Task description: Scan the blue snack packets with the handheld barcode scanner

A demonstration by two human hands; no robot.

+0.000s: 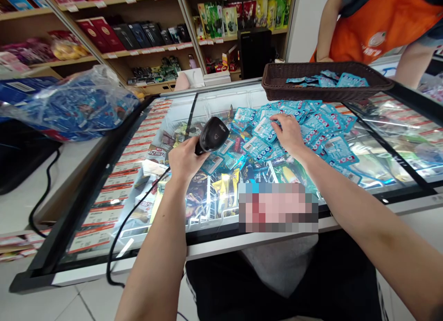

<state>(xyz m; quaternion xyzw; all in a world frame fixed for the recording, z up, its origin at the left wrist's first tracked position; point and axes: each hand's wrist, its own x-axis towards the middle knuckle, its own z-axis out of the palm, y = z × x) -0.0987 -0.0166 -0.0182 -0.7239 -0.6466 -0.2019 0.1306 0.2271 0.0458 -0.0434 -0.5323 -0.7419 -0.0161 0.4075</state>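
Note:
My left hand (pixel 187 158) is wrapped round the handle of a black barcode scanner (pixel 213 134), its head tilted over the glass and its cord trailing down to the left. My right hand (pixel 288 133) is over the spread of blue packets, with thumb and forefinger closed at the right edge of one blue packet (pixel 265 128). More flat blue packets (pixel 341 150) with white printed labels overlap on the freezer's glass top, around and to the right of that hand. Several lie between the scanner and my right hand.
Beneath the packets is the glass-topped freezer (pixel 204 247). A brown wicker basket (pixel 277 88) holding more blue packets stands at its back edge, near a person in an orange apron (pixel 384 28). A clear plastic bag (pixel 100 104) sits at left; stocked shelves (pixel 145 49) stand behind.

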